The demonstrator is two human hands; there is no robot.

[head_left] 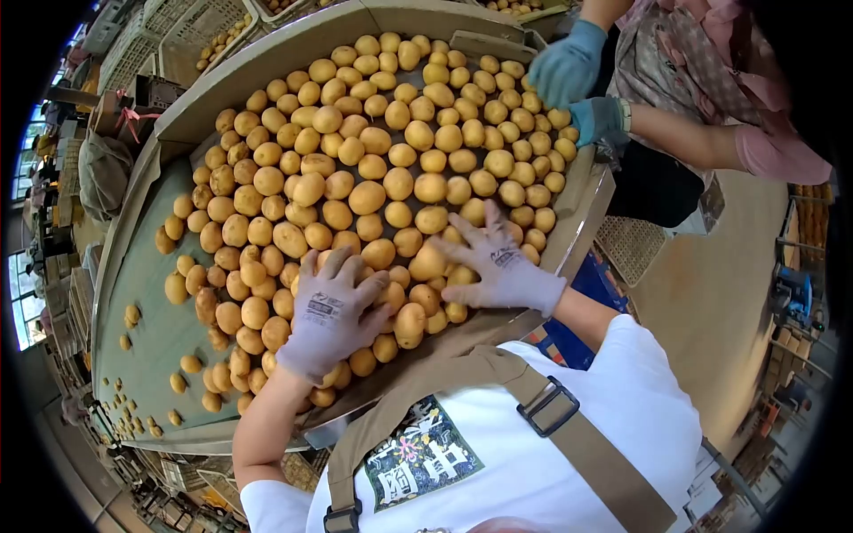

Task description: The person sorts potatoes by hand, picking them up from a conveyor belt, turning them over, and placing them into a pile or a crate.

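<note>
Round yellow-brown fruits lie in a dense layer across a sorting table with a green surface. My left hand, in a pale grey glove, rests palm down on the fruits near the table's close side, fingers spread. To its right, my right hand wears a matching glove and reaches over the fruits close to the metal edge. Its fingers are stretched wide and touch the fruits beneath them. Neither hand is closed around a fruit. Some fruits under both palms are hidden.
Across the right corner, a co-worker's blue-gloved hands are at the fruits. A raised rim borders the table. Plastic crates stand beyond it at the upper left. Another crate sits on the floor at the right.
</note>
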